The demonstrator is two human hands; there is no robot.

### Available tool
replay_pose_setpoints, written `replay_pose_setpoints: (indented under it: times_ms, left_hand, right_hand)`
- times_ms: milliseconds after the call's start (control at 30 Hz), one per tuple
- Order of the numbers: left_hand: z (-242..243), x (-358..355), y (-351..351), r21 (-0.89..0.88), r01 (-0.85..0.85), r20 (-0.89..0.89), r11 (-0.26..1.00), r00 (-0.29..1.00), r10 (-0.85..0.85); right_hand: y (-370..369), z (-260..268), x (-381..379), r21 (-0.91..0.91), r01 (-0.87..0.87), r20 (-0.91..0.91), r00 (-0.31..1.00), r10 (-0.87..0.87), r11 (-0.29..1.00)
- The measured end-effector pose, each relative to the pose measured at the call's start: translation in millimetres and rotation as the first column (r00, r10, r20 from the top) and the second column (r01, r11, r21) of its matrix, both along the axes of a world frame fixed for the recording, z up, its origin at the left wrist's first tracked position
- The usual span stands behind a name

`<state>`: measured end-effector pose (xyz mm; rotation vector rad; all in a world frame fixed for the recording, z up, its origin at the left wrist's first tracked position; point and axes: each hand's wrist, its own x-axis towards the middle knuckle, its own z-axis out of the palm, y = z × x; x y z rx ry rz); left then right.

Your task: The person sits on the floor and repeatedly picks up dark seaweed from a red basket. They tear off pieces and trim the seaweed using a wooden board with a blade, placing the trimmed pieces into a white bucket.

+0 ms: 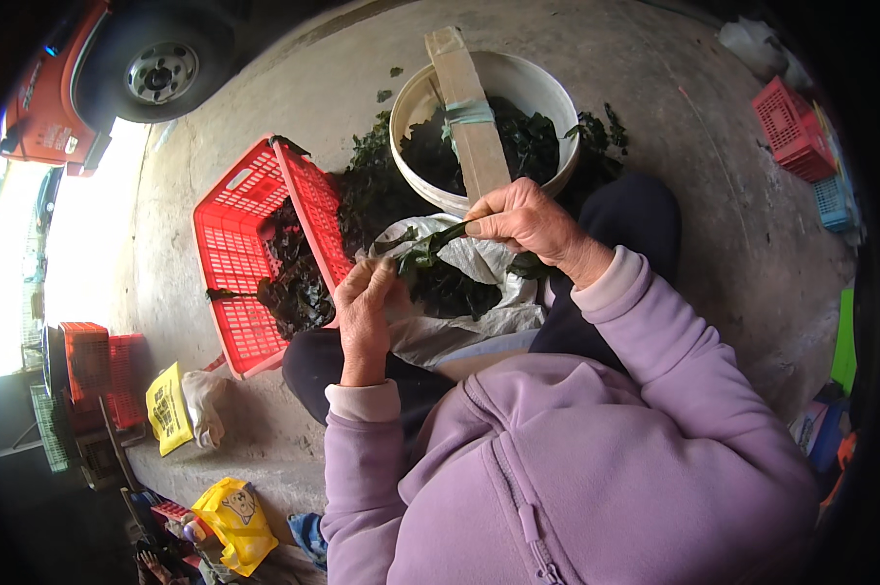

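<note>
A dark green strip of seaweed stretches between my two hands above my lap. My right hand pinches its upper end, just in front of a wooden board that lies across a white bucket. At the other end, the fingers of my left hand are closed on the strip, close to the red plastic crate. Dark seaweed fills part of the bucket, and a heap of darker seaweed lies in the crate. Beneath my hands a white woven sack covers my lap, with more seaweed on it.
Loose seaweed lies on the concrete floor between crate and bucket. A red vehicle's wheel stands at upper left. Yellow bags sit at lower left, near stacked crates. Another red crate stands at far right.
</note>
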<state>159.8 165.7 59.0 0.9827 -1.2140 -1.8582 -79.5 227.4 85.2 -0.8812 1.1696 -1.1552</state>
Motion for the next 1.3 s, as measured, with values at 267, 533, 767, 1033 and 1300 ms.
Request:
replay_pose_setpoints:
  times_ms: [267, 533, 767, 1033, 1300]
  left_hand:
    - [32.8, -46.3, -15.5, -0.774, 0.327, 0.343, 0.542, 0.936, -0.075]
    - [26.8, -61.1, -28.1, -0.391, 0.532, 0.490, 0.751, 0.811, -0.319]
    - [22.5, -92.2, -100.3, -0.488, 0.535, 0.647, 0.690, 0.752, -0.126]
    - [-26.3, -150.4, -168.4, -0.586, 0.507, 0.759, 0.632, 0.617, 0.208]
    - [-71.0, -164.3, -159.9, -0.368, 0.283, 0.746, 0.886, 0.658, 0.099]
  right_hand:
    - [-3.1, 18.0, -1.2, -0.211, -0.127, -0.230, 0.970, 0.077, 0.969]
    - [-14.1, 30.6, -47.3, -0.230, -0.267, -0.544, 0.833, 0.104, 0.936]
    - [-73.5, 18.4, -81.4, -0.210, -0.105, -0.703, 0.707, -0.075, 0.972]
    - [-140.9, -44.5, -102.2, -0.416, 0.184, -0.728, 0.520, -0.447, 0.891]
    - [-145.1, -73.4, -110.1, -0.250, 0.508, -0.610, 0.578, -0.542, 0.824]
